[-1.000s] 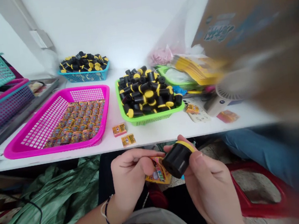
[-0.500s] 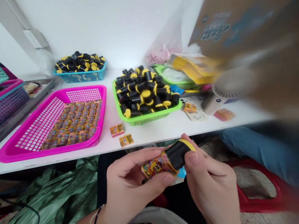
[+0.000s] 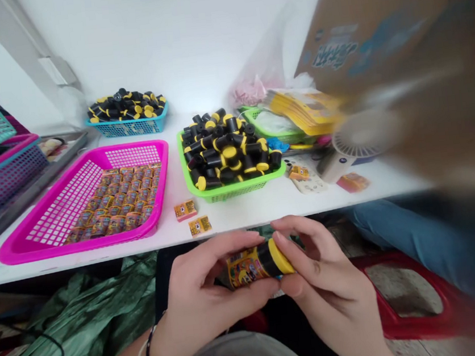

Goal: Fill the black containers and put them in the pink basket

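Held up between both hands, just in front of the table (image 3: 241, 214) edge: one black canister (image 3: 267, 259), on its side and a bit tilted, with a printed sleeve (image 3: 246, 268) around most of it and a yellow cap (image 3: 281, 257) toward the right. Clamped on the sleeve with the left hand (image 3: 201, 293), thumb below and fingers over. Pinched at the cap with the right hand (image 3: 333, 284). Past that, on the table, two small printed packs (image 3: 200, 225), then a lime basket (image 3: 239, 189) heaped with more canisters (image 3: 223, 151). Left of it, a pink basket (image 3: 78, 250) with rows of sleeved ones (image 3: 125, 193). Further back, a blue basket (image 3: 129, 127), also piled up. Off right, a little white fan (image 3: 339, 163) and a kinda blurry cardboard box (image 3: 357, 21)
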Tool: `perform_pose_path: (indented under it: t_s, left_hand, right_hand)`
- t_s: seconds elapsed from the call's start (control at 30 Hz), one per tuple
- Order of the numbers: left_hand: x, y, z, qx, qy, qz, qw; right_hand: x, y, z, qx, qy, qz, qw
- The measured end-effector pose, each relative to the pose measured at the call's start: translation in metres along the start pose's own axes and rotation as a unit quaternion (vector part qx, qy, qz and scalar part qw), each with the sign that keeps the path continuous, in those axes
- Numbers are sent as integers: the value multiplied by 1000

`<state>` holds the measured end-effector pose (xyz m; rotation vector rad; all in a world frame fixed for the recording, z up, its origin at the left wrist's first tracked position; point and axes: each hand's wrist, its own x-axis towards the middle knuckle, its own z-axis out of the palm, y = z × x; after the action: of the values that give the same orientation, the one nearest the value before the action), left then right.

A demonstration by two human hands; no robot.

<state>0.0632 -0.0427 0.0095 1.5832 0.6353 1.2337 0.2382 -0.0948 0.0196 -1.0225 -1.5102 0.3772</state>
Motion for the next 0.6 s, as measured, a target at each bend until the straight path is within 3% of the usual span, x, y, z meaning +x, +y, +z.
perform_pose_path:
  t_s: [0.1,0.23,0.4,0.5,0.6]
  left_hand:
    - [5,-8,6,-135,-19,-49,989]
    - [8,-11,11,-259,-47,-148,953]
    - [9,-8,13,-310,-38,-152,938]
    - [12,-8,15,-319,-6,-146,936]
    - [14,-9,18,-303,33,-146,941]
  right_hand:
    - [1,1,-1,3,0,0,1000]
    - [-1,3,-1,-9,19,26,999]
    - [-7,10,-2,-31,-30,1,999]
    - [-12,13,-5,-123,-73,-23,989]
    - [-14,14,-7,-233,-78,-94,965]
